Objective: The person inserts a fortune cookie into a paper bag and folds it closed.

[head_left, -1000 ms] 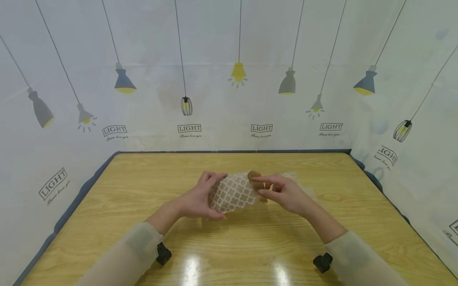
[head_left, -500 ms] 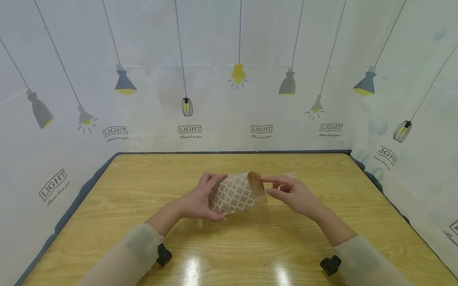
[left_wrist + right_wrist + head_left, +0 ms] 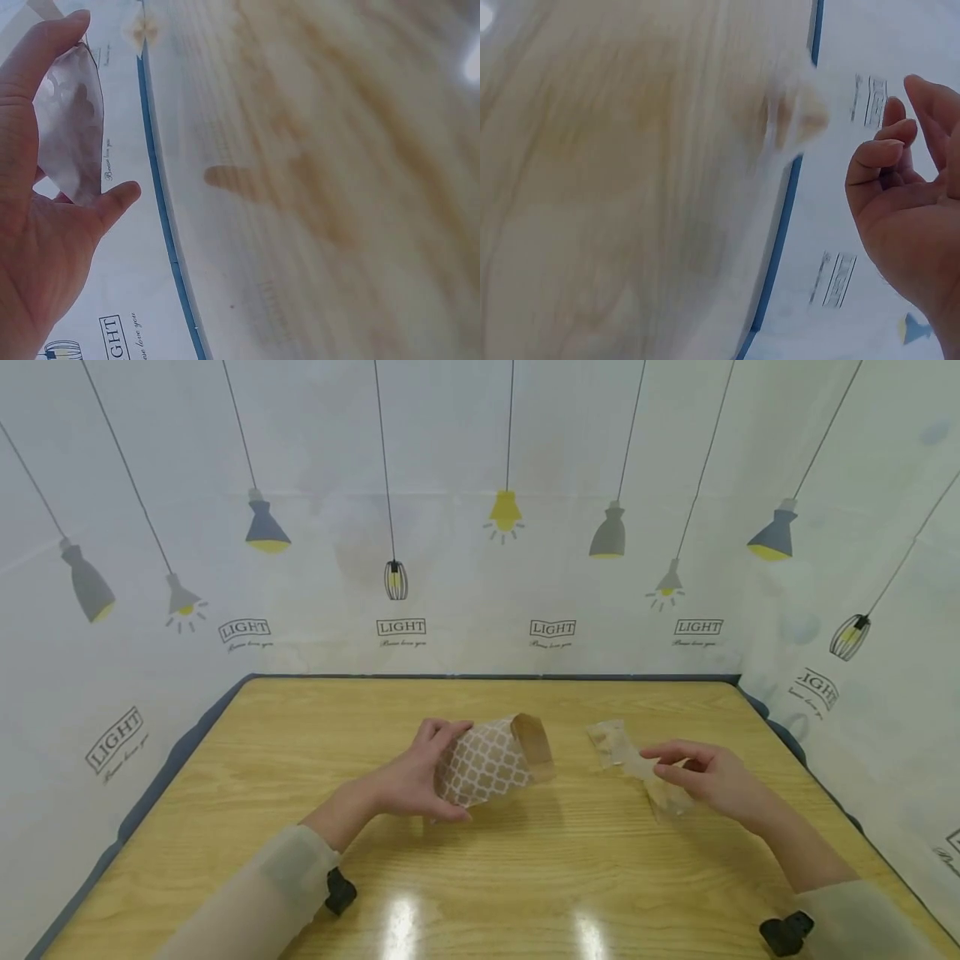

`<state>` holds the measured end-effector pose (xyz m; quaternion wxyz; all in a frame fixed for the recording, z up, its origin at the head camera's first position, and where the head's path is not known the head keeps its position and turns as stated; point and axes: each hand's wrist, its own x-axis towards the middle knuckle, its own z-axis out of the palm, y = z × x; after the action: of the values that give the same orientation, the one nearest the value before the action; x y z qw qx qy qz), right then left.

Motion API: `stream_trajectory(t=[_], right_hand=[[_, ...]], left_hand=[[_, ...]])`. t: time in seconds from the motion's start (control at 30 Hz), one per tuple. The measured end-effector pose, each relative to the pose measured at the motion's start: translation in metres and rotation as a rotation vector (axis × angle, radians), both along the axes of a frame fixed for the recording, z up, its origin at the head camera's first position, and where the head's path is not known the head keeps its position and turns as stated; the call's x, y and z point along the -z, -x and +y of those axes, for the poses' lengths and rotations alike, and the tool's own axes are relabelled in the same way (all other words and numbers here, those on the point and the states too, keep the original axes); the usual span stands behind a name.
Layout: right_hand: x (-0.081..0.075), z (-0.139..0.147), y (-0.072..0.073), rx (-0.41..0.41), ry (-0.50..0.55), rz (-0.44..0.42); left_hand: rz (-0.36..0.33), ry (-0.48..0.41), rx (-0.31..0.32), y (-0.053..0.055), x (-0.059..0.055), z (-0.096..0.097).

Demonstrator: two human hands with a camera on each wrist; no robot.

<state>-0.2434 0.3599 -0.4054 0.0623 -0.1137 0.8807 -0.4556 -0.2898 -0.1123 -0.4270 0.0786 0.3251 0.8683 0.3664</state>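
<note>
A brown paper bag (image 3: 487, 764) with a white lattice print lies on its side over the table, its mouth spread toward the right. My left hand (image 3: 416, 777) grips its closed end, thumb in front and fingers behind. In the left wrist view the bag (image 3: 71, 124) shows between thumb and fingers. To the right, my right hand (image 3: 708, 777) hovers beside small see-through packets (image 3: 609, 743) with pale yellowish contents, its fingertips overlapping the nearer ones. The right wrist view shows that hand (image 3: 907, 195) with thumb and loosely bent fingers apart, nothing between them.
The wooden table (image 3: 480, 877) has a dark blue edge trim along its back and sides. White wall sheeting (image 3: 450, 568) printed with hanging lamps surrounds it on three sides. A black wrist camera (image 3: 786, 933) sits at the right sleeve, another (image 3: 341, 892) at the left.
My right hand has moved from the bag's mouth rightward to the packets, which now show more fully. The bag's mouth stands wider. My left hand keeps its grip in nearly the same place.
</note>
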Motion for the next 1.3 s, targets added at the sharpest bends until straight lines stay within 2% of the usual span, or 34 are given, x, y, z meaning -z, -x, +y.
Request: stream_trajectory(t=[0.2,0.4,0.57,0.77,0.93,1.3], right_hand=[[0.009,0.033,0.001,-0.019,-0.07,-0.05],[0.019,0.043,0.006,-0.077,-0.147,-0.076],[0.026,0.04,0.011,-0.121,-0.146,-0.082],[0.026,0.032,0.014,-0.147,-0.125,-0.116],[0.026,0.029,0.014,-0.131,-0.099,-0.192],[0.024,0.02,0.011,-0.121,-0.13,-0.23]], left_hand=[[0.002,0.003,0.005,0.0,-0.001,0.002],[0.002,0.0,0.006,-0.001,-0.001,0.003],[-0.002,0.005,0.003,-0.002,0.0,0.002],[-0.004,0.007,-0.003,-0.002,0.0,0.002],[0.007,0.007,-0.002,-0.001,0.0,0.002],[-0.004,0.007,-0.004,-0.002,-0.002,0.002]])
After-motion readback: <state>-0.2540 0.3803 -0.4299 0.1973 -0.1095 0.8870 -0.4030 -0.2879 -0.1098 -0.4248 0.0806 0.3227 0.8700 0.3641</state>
